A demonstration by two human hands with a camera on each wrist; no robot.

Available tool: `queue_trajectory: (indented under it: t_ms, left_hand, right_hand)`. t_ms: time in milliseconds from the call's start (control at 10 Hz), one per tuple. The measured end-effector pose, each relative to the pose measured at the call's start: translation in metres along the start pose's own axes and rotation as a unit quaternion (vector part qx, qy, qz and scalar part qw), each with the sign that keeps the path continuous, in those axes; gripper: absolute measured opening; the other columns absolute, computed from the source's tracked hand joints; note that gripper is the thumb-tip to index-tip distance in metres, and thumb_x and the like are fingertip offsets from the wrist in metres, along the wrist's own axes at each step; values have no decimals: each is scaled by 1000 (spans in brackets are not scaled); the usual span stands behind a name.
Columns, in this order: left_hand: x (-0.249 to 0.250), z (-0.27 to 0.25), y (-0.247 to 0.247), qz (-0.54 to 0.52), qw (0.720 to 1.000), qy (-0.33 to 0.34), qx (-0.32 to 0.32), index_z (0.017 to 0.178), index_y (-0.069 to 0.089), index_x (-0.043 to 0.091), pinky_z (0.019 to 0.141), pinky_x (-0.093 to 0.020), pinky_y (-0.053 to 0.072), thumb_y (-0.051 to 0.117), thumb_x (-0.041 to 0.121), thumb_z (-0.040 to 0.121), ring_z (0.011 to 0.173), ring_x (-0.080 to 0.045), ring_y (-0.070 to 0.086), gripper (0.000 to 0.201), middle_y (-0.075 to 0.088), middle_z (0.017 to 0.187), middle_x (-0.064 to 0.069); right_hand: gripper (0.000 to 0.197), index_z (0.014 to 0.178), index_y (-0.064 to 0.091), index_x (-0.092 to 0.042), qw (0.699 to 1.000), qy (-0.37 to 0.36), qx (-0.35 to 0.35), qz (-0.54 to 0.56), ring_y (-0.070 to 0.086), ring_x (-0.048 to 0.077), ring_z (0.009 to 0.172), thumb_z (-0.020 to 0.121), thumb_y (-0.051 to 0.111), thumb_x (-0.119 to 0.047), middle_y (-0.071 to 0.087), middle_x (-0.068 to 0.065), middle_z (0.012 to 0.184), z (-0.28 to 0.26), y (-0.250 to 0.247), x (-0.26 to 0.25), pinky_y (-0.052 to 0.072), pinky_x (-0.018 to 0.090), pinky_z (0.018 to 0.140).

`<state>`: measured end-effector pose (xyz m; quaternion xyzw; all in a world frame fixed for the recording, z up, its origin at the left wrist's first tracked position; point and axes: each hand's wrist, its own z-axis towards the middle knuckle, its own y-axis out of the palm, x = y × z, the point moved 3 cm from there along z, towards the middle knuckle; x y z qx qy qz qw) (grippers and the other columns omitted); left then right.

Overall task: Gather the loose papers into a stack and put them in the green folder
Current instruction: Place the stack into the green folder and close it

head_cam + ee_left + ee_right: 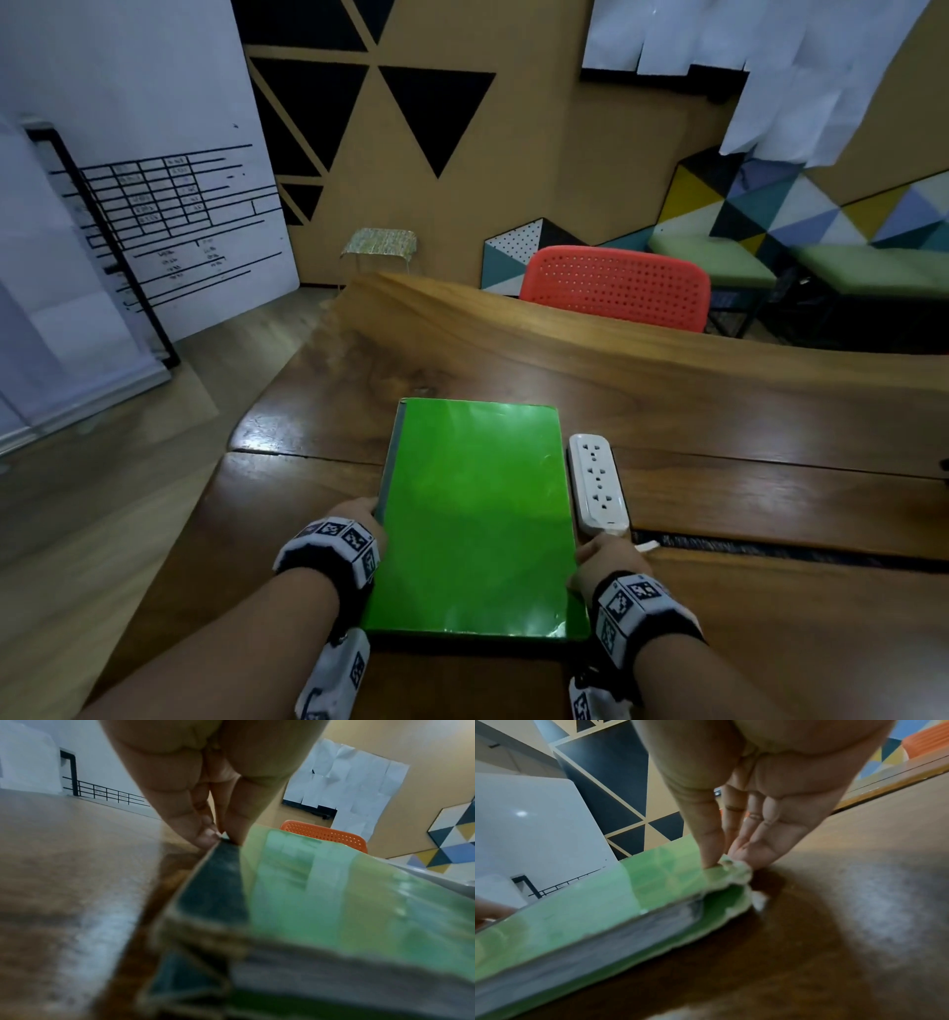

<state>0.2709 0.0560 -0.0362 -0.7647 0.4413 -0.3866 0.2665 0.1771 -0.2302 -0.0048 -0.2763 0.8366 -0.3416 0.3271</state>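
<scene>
Now | head: green folder (475,519) closed | wrists: left hand (205,787), right hand (744,801) pinching its edges; papers (603,949) inside

The green folder (475,519) lies closed and flat (papers (577,949) stacked inside).

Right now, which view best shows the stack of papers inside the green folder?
The right wrist view: the papers show as a grey edge between the green folder covers, below the right hand. The left wrist view shows only a blurred grey band. The head view shows just the closed cover.
</scene>
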Motion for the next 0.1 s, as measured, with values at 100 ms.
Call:
queue_trajectory:
  t_ms: [100]
  left_hand:
    - [5,-5,-1,28,999,-15,-5,136,38,-1,108,-29,31,29,14,99,132,-27,42,41,44,143,-16]
  right_hand:
    - [39,118,61,-20,1000,-7,2,-19,52,13,87,79,68,-20,64,1,119,-8,-3,-1,48,21,81]
